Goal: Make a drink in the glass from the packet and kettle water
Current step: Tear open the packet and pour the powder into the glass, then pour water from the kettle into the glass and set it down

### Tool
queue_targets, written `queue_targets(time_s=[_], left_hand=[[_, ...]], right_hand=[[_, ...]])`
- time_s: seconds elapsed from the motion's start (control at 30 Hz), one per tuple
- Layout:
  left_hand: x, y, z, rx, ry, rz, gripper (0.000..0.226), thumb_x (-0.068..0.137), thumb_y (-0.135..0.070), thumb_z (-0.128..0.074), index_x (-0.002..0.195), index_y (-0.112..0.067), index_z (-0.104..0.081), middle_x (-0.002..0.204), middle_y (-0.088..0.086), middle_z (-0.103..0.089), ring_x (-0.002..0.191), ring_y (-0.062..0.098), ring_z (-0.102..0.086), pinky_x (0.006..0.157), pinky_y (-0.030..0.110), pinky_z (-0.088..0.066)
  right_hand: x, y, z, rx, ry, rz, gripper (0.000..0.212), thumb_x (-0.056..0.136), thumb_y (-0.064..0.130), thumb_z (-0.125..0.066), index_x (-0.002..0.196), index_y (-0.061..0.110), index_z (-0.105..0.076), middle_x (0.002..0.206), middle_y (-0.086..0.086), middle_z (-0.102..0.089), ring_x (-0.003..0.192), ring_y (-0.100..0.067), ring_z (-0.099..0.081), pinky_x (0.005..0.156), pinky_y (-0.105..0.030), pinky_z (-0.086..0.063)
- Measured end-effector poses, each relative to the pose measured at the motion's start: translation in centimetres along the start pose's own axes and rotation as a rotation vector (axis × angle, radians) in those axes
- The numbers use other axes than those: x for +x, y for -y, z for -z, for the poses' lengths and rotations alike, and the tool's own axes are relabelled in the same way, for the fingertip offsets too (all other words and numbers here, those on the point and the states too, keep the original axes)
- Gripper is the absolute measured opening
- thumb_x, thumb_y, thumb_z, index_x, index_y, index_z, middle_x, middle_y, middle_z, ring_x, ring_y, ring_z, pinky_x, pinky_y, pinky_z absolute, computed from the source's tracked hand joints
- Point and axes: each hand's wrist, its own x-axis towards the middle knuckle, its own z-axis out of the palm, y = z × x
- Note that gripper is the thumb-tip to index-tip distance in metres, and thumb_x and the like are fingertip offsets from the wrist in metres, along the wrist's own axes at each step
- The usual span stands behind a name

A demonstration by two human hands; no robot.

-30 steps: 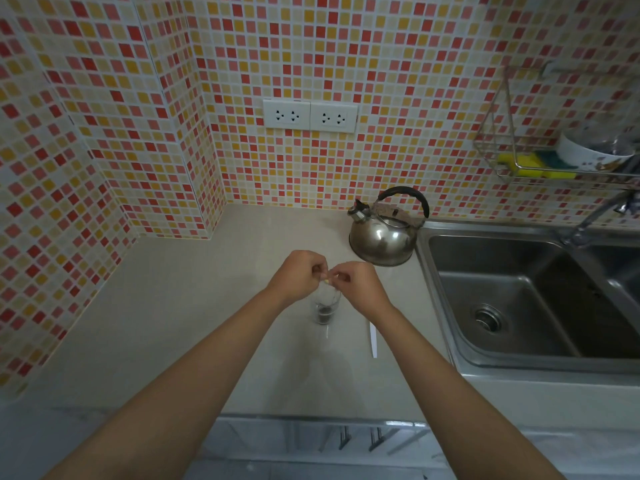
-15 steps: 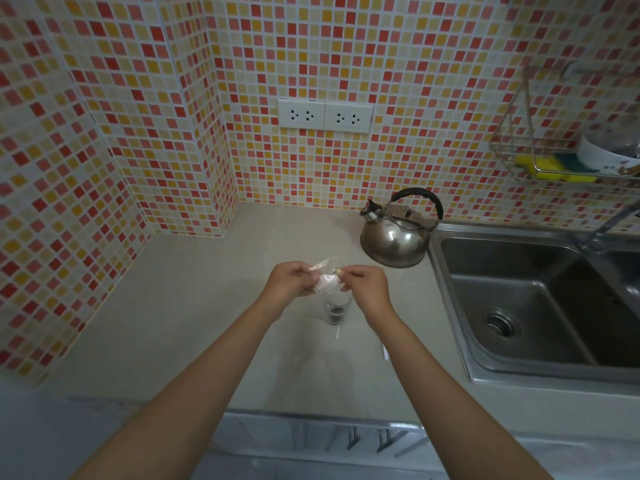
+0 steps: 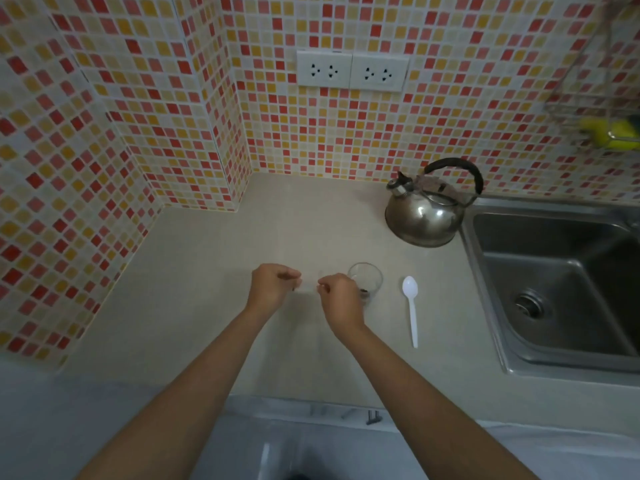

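Observation:
A small clear glass [image 3: 366, 279] with dark powder at its bottom stands on the beige counter [image 3: 207, 289]. My left hand [image 3: 272, 285] and my right hand [image 3: 337, 294] hold a thin clear packet [image 3: 309, 288] stretched between them, low over the counter and just left of the glass. The right hand partly hides the glass's left side. A steel kettle [image 3: 427, 211] with a black handle sits behind the glass, beside the sink. A white plastic spoon [image 3: 411, 308] lies to the right of the glass.
A steel sink [image 3: 554, 289] fills the right side, its rim close to the spoon. A wire rack with yellow sponges [image 3: 609, 133] hangs on the tiled wall at upper right. Two wall sockets [image 3: 351, 71] sit above the counter.
Both hands with the packet have moved from above the glass down and to its left. The glass mouth is now uncovered, and the spoon shows fully.

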Motion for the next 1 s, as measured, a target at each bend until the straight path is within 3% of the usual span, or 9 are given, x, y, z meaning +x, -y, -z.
queue_targets(time_s=[0.1, 0.23, 0.4, 0.57, 0.67, 0.73, 0.77, 0.93, 1.0], left_hand=[[0.4, 1.6, -0.5, 0.043, 0.028, -0.023, 0.022, 0.075, 0.005, -0.074, 0.097, 0.006, -0.073, 0.098, 0.020, -0.073, 0.086, 0.022, -0.067, 0.083, 0.023, -0.052], [1.0, 2.8, -1.3, 0.141, 0.067, -0.031, 0.028, 0.078, 0.011, -0.067, 0.105, 0.006, -0.070, 0.109, 0.020, -0.070, 0.100, 0.030, -0.067, 0.089, 0.023, -0.049], [1.4, 3.5, -2.3, 0.166, 0.097, -0.024, 0.027, 0.079, 0.012, -0.063, 0.104, 0.005, -0.070, 0.109, 0.019, -0.070, 0.099, 0.029, -0.067, 0.090, 0.025, -0.050], [1.7, 4.1, -2.2, 0.294, 0.132, -0.085, 0.026, 0.078, 0.004, -0.067, 0.103, 0.003, -0.070, 0.103, 0.019, -0.070, 0.094, 0.029, -0.066, 0.091, 0.033, -0.051], [1.5, 4.2, -2.4, 0.362, 0.147, -0.086, 0.011, 0.078, -0.009, -0.065, 0.088, -0.004, -0.069, 0.090, 0.007, -0.065, 0.083, 0.022, -0.061, 0.075, 0.034, -0.049], [1.3, 4.1, -2.5, 0.370, 0.118, -0.047, 0.010, 0.078, -0.015, -0.063, 0.084, -0.008, -0.064, 0.086, 0.001, -0.059, 0.076, 0.018, -0.056, 0.063, 0.028, -0.042], [1.4, 4.2, -2.6, 0.395, 0.117, -0.068, 0.010, 0.079, -0.015, -0.063, 0.086, -0.009, -0.064, 0.089, 0.001, -0.058, 0.077, 0.017, -0.055, 0.064, 0.028, -0.041], [1.2, 5.1, -1.9, 0.469, 0.137, -0.146, 0.017, 0.080, -0.015, -0.065, 0.096, -0.014, -0.068, 0.103, -0.004, -0.056, 0.090, 0.017, -0.058, 0.077, 0.028, -0.046], [1.0, 5.3, -1.5, 0.522, 0.130, -0.234, 0.020, 0.080, -0.018, -0.066, 0.098, -0.017, -0.071, 0.107, -0.006, -0.056, 0.095, 0.014, -0.058, 0.080, 0.026, -0.047]], right_hand=[[0.4, -1.2, -1.4, -0.136, 0.101, 0.016, 0.021, 0.087, 0.002, -0.048, 0.079, -0.005, -0.066, 0.093, -0.024, -0.064, 0.088, -0.034, -0.061, 0.072, -0.035, -0.040], [0.7, -2.0, -2.6, -0.242, 0.137, 0.000, 0.025, 0.084, -0.005, -0.044, 0.092, -0.001, -0.068, 0.101, -0.021, -0.064, 0.095, -0.030, -0.060, 0.076, -0.032, -0.042], [0.3, -2.2, -3.5, -0.330, 0.082, 0.066, 0.025, 0.085, -0.003, -0.044, 0.098, 0.000, -0.066, 0.101, -0.021, -0.061, 0.099, -0.033, -0.055, 0.079, -0.039, -0.045], [-0.2, -1.9, -3.9, -0.490, 0.107, 0.136, 0.012, 0.078, -0.005, -0.054, 0.081, -0.004, -0.066, 0.086, -0.022, -0.065, 0.085, -0.037, -0.061, 0.068, -0.042, -0.050], [-0.4, -1.9, -3.7, -0.607, 0.143, 0.205, 0.005, 0.066, 0.007, -0.072, 0.071, 0.008, -0.070, 0.074, -0.008, -0.068, 0.073, -0.026, -0.066, 0.059, -0.030, -0.050], [-0.4, -1.6, -3.6, -0.697, 0.164, 0.205, 0.018, 0.049, 0.020, -0.081, 0.064, 0.017, -0.071, 0.064, 0.004, -0.066, 0.063, -0.013, -0.064, 0.052, -0.021, -0.047], [-0.4, -1.5, -3.6, -0.715, 0.136, 0.207, 0.021, 0.045, 0.022, -0.082, 0.062, 0.018, -0.071, 0.063, 0.005, -0.065, 0.061, -0.010, -0.064, 0.051, -0.019, -0.046], [-0.8, -2.1, -3.9, -0.667, 0.058, 0.240, 0.014, 0.064, 0.006, -0.071, 0.077, 0.011, -0.070, 0.079, -0.007, -0.069, 0.076, -0.024, -0.066, 0.059, -0.030, -0.052], [-1.1, -1.7, -3.6, -0.598, 0.034, 0.248, 0.017, 0.063, 0.003, -0.070, 0.078, 0.010, -0.070, 0.078, -0.009, -0.069, 0.075, -0.026, -0.066, 0.056, -0.030, -0.052]])
